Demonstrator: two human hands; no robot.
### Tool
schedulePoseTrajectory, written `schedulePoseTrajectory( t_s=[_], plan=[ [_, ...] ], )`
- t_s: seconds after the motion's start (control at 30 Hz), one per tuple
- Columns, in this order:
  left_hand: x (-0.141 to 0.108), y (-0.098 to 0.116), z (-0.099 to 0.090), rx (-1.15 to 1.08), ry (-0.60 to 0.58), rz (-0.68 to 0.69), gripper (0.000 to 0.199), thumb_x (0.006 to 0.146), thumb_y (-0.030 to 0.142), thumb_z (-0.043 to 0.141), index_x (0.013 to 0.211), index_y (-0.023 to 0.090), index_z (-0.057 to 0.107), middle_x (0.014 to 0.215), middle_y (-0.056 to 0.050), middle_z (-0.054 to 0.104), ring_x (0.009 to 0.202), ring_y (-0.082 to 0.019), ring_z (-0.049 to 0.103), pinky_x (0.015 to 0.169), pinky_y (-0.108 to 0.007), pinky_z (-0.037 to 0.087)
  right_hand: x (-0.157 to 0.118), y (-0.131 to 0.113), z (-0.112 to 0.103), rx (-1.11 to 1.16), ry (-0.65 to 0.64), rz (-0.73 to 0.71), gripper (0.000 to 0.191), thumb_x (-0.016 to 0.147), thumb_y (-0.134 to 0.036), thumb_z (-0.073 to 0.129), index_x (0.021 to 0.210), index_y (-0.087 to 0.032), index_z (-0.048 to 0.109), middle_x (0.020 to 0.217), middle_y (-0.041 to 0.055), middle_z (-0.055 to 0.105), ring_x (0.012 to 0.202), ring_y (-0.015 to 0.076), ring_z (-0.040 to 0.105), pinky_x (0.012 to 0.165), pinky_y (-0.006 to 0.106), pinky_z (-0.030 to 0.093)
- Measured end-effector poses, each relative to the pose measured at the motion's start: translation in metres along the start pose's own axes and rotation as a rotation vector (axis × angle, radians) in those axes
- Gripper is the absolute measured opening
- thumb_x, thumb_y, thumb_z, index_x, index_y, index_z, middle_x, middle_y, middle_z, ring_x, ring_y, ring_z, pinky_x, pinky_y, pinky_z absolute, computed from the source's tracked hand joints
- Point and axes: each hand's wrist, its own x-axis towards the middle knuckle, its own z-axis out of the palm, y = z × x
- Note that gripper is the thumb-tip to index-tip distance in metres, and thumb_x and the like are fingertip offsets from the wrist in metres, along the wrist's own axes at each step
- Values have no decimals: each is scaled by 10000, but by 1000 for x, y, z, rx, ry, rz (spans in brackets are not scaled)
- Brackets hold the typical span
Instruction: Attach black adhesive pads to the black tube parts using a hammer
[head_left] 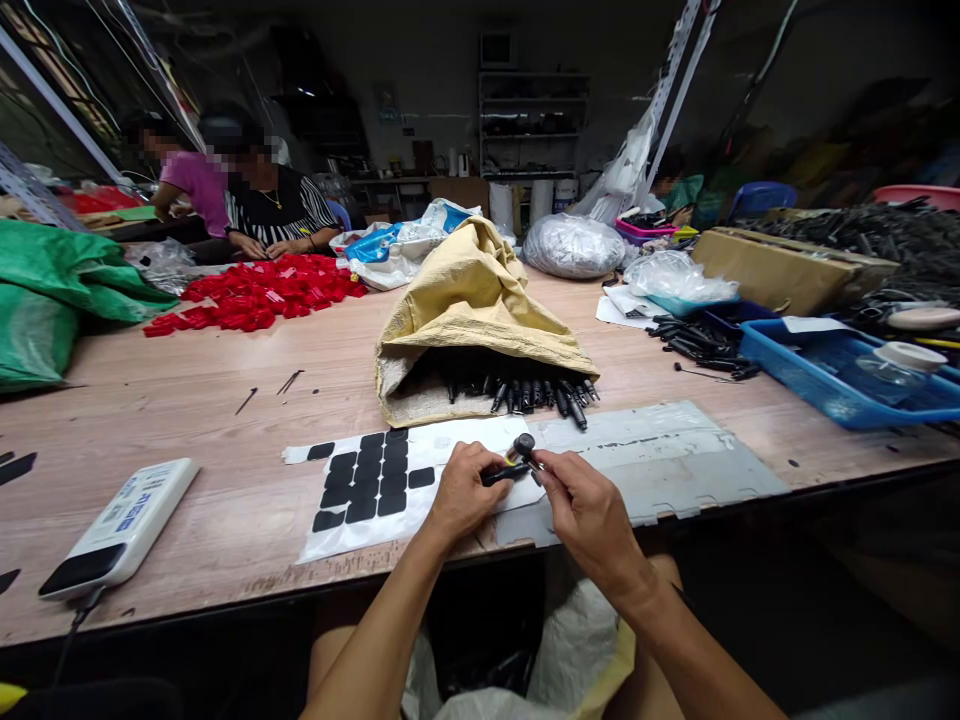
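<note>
My left hand (463, 488) is closed around a black rod-shaped part (504, 474), held just above the table's front edge. A short black cylinder with a round end (524, 444) rises between my two hands; whether it is joined to the rod I cannot tell. Close beside it, the thumb and forefinger of my right hand (589, 505) are pinched together on a small dark piece, mostly hidden. Left of my hands lies a white sheet with black square stickers (367, 476). A grey board (660, 470) lies flat under and right of my right hand.
Black rod-shaped parts (536, 392) spill from a yellow woven sack (480, 300). A white power bank (124, 525) sits at left. Red pieces (262, 290) are heaped before a co-worker (274, 205). A blue tray (832, 375) stands right; an open bag (577, 640) is below me.
</note>
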Motion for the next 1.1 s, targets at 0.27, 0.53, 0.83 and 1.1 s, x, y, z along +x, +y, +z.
schedulePoseTrajectory(
  t_s=[0.27, 0.53, 0.83, 1.1],
  plan=[
    [-1, 0, 1, -27, 5, -15, 79, 761, 154, 727, 806, 218, 723, 815, -14, 634, 914, -220, 519, 814, -329, 414, -5, -2, 4, -179, -61, -33, 337, 992, -174, 437, 1231, -240, 666, 923, 52, 668, 896, 186, 626, 808, 282, 472],
    [-1, 0, 2, -22, 15, -9, 140, 751, 134, 726, 863, 213, 751, 834, -19, 662, 918, -221, 523, 818, -330, 411, -5, 1, -3, -193, 66, -33, 310, 999, -197, 466, 1235, -231, 663, 948, 49, 677, 902, 175, 628, 829, 279, 470],
    [0, 0, -3, -43, -39, -11, 119, 864, 272, 648, 899, 213, 746, 881, -30, 668, 945, -231, 526, 853, -355, 392, 8, 31, -8, -440, 65, 58, 290, 971, -187, 514, 1185, -243, 702, 953, 42, 681, 929, 185, 610, 792, 286, 431],
    [-1, -2, -3, 9, -104, 22, 285, 971, 363, 500, 930, 215, 741, 911, -46, 661, 945, -236, 505, 874, -380, 374, 19, 33, -10, -326, -60, 59, 261, 855, -225, 684, 1107, -272, 733, 1082, 50, 695, 1026, 236, 560, 885, 359, 414]
  ],
)
